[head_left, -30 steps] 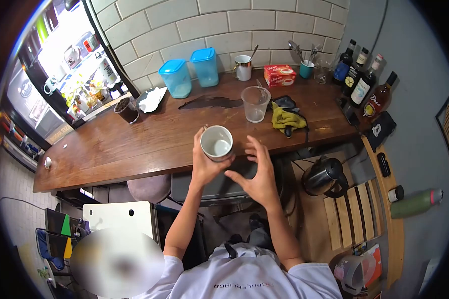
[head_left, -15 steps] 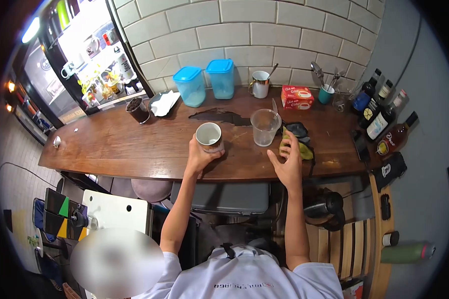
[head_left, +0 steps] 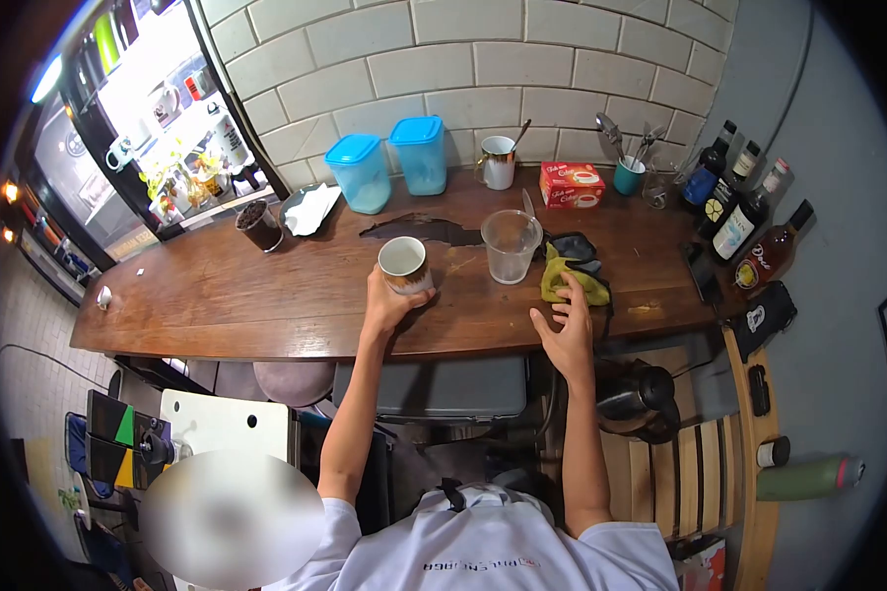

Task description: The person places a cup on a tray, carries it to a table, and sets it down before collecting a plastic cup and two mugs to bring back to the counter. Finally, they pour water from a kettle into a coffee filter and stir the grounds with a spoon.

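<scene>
My left hand (head_left: 395, 300) is wrapped round a white and brown cup (head_left: 405, 264), which stands upright near the front of the wooden counter (head_left: 217, 295). The inside of the cup looks pale. My right hand (head_left: 568, 330) has its fingers apart and holds nothing, just in front of a yellow-green and dark cloth (head_left: 574, 281). Between my hands, farther back, stands a clear plastic cup (head_left: 511, 246) with a thin utensil behind it.
Two blue-lidded containers (head_left: 360, 175), a mug (head_left: 498, 165), a red box (head_left: 571, 185) and a teal utensil cup (head_left: 629, 175) line the wall. Several bottles (head_left: 749, 222) stand right. A cup of dark contents (head_left: 259, 229) and a dark plate (head_left: 301, 215) are left.
The camera view has shifted slightly. My left hand stays round the cup, and my right hand stays open beside the cloth with only a small change of pose.
</scene>
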A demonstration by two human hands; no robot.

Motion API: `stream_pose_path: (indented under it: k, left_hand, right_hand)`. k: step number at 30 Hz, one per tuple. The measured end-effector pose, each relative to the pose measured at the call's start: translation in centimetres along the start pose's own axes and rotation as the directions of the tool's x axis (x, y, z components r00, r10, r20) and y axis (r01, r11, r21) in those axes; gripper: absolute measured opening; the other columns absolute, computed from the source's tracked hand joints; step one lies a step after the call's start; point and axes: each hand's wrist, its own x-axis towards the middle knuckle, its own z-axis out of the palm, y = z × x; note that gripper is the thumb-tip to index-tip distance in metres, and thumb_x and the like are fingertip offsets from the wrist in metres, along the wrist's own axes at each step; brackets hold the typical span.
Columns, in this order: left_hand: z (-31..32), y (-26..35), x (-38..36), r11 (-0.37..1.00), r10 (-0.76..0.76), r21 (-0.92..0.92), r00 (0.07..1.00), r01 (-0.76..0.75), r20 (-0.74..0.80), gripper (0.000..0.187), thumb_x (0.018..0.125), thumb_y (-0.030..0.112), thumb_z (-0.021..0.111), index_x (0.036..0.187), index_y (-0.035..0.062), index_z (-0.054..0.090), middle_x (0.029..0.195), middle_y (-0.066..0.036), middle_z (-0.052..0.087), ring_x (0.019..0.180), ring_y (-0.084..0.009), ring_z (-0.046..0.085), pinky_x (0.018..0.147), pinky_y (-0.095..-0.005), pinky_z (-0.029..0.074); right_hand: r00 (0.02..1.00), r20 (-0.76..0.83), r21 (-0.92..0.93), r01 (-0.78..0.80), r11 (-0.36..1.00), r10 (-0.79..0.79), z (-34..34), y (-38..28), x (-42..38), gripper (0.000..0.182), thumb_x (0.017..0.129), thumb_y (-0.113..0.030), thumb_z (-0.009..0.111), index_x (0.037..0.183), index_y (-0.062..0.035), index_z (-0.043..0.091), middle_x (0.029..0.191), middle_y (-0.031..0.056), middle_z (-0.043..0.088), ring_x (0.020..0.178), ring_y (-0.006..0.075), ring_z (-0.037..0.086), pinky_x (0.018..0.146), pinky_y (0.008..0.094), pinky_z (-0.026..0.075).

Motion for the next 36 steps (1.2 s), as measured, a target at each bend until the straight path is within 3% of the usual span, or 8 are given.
stream_pose_path:
  k: [6, 9, 13, 15, 18, 24, 28, 36]
  left_hand:
    - [0.1, 0.4, 0.0, 0.998, 0.04, -0.054, 0.999, -0.041, -0.023, 0.061, 0.054, 0.006, 0.087, 0.107, -0.0007, 0.057, 0.098, -0.009, 0.066, 0.09, -0.017, 0.063, 0.082, -0.0317, 0.051]
    - [0.0, 0.3, -0.6, 0.995, -0.03, -0.093, 1.0, 0.03, -0.006, 0.069, 0.055, 0.008, 0.088, 0.114, -0.0004, 0.054, 0.106, -0.011, 0.063, 0.098, -0.0192, 0.06, 0.089, -0.0343, 0.048]
    - [0.1, 1.3, -4.0, 0.992, 0.093, -0.07, 0.986, -0.103, -0.139, 0.084, 0.062, 0.009, 0.086, 0.131, -0.0014, 0.039, 0.126, -0.015, 0.05, 0.118, -0.0266, 0.049, 0.102, -0.0399, 0.038]
    - [0.3, 1.4, -6.7, 0.926, -0.179, -0.378, 0.895, 0.012, -0.409, 0.068, 0.075, 0.006, 0.078, 0.129, -0.0009, 0.038, 0.123, -0.015, 0.051, 0.118, -0.027, 0.049, 0.101, -0.0382, 0.039]
    - [2.5, 3.2, -12.1, 0.84, -0.234, -0.539, 0.856, -0.06, -0.461, 0.05, 0.084, 0.002, 0.068, 0.125, 0.0018, 0.04, 0.121, -0.013, 0.051, 0.115, -0.0237, 0.051, 0.099, -0.034, 0.042]
    - [9.0, 6.7, -21.2, 0.677, -0.25, -0.695, 0.964, 0.24, 0.089, 0.027, 0.088, 0.0, 0.061, 0.111, 0.004, 0.048, 0.104, -0.009, 0.057, 0.1, -0.0172, 0.057, 0.092, -0.029, 0.045]
    - [12.6, 7.6, -26.3, 0.621, -0.202, -0.641, 0.882, 0.451, 0.426, 0.021, 0.091, 0.002, 0.058, 0.109, 0.0048, 0.049, 0.1, -0.005, 0.059, 0.096, -0.0136, 0.059, 0.09, -0.029, 0.047]
    - [19.1, 10.3, -32.9, 0.658, -0.129, -0.455, 0.685, 0.6, 0.717, 0.018, 0.094, 0.009, 0.058, 0.108, 0.0054, 0.049, 0.094, -0.003, 0.06, 0.09, -0.0128, 0.06, 0.086, -0.0287, 0.047]
  right_hand:
    - [0.998, -0.034, 0.016, -0.057, 0.998, 0.057, -0.8, -1.4, -2.7, 0.067, 0.079, -0.011, 0.072, 0.137, -0.0066, 0.038, 0.112, 0.0165, 0.053, 0.095, 0.025, 0.058, 0.081, 0.0357, 0.05]
    - [0.993, -0.073, 0.078, -0.085, 0.993, 0.091, -1.4, -2.0, -5.0, 0.066, 0.08, -0.011, 0.072, 0.136, -0.0053, 0.038, 0.111, 0.0165, 0.054, 0.093, 0.0229, 0.059, 0.08, 0.0338, 0.051]
    - [0.979, -0.127, 0.217, -0.127, 0.968, 0.157, -2.6, -3.3, -8.6, 0.058, 0.084, -0.008, 0.069, 0.134, -0.0065, 0.04, 0.11, 0.0115, 0.052, 0.09, 0.0148, 0.057, 0.08, 0.0262, 0.048]
    - [0.968, -0.167, 0.259, -0.137, 0.956, 0.185, -3.4, -4.0, -10.5, 0.056, 0.084, -0.007, 0.069, 0.133, -0.0067, 0.041, 0.11, 0.0105, 0.052, 0.089, 0.013, 0.057, 0.08, 0.0249, 0.047]
    - [0.944, -0.24, 0.313, -0.144, 0.939, 0.225, -4.7, -4.3, -13.5, 0.054, 0.084, -0.006, 0.069, 0.132, -0.0071, 0.042, 0.108, 0.0084, 0.053, 0.087, 0.0099, 0.056, 0.08, 0.023, 0.046]
    - [0.893, -0.349, 0.34, -0.163, 0.926, 0.286, -7.7, -4.6, -20.0, 0.049, 0.085, -0.002, 0.067, 0.129, -0.0052, 0.044, 0.105, 0.0082, 0.056, 0.091, 0.0098, 0.058, 0.085, 0.0233, 0.047]
    - [0.808, -0.492, 0.313, -0.183, 0.932, 0.324, -10.2, -3.8, -24.1, 0.05, 0.086, -0.011, 0.07, 0.129, -0.007, 0.044, 0.104, 0.0078, 0.055, 0.091, 0.0116, 0.056, 0.078, 0.0243, 0.047]
    - [0.652, -0.7, 0.363, -0.029, 0.931, 0.293, -19.7, -5.4, -28.2, 0.028, 0.089, -0.009, 0.064, 0.113, 0.0016, 0.054, 0.089, 0.0062, 0.063, 0.086, 0.0119, 0.061, 0.079, 0.0249, 0.049]
